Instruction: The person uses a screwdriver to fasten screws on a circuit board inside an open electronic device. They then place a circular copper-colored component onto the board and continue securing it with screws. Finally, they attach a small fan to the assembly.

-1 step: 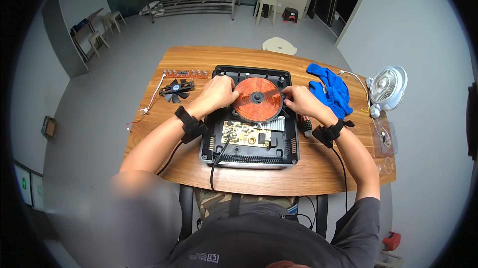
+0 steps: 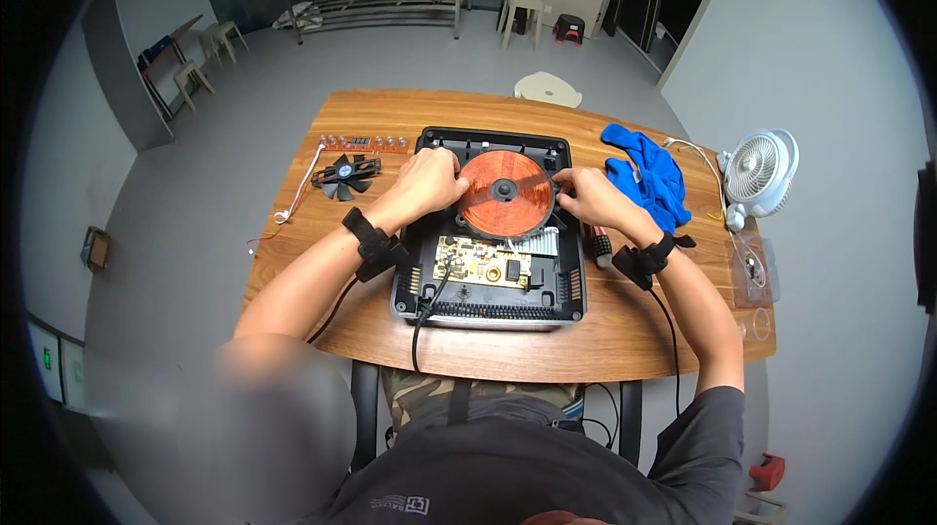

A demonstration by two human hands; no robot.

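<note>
Right, from my end I see the coil [image 2: 505,208] lying in the upper part of the open case [image 2: 498,134], in the middle of the table [image 2: 459,354]. My left hand [image 2: 429,181] is curled at its left edge, my right [image 2: 590,195] bent in at its right edge; whether either one truly pinches the rim, I can't tell, the fingertips being partly hidden.

Just below the coil sits the board [image 2: 482,263], the heatsink [image 2: 542,244] tucked at its upper right. A black cord [image 2: 418,340] crosses the case's near edge, right in front of me. Out left, beyond the hand, there's a fan [image 2: 345,177] with a red strip [image 2: 363,143] above it. Over right, a blue cloth [image 2: 649,179] lies near my right hand, and a tool [image 2: 600,254] pokes out beside the case, partly covered by my wrist cuff [image 2: 648,260]. Farther right: a white fan [image 2: 757,172] and a clear box [image 2: 756,276].
</note>
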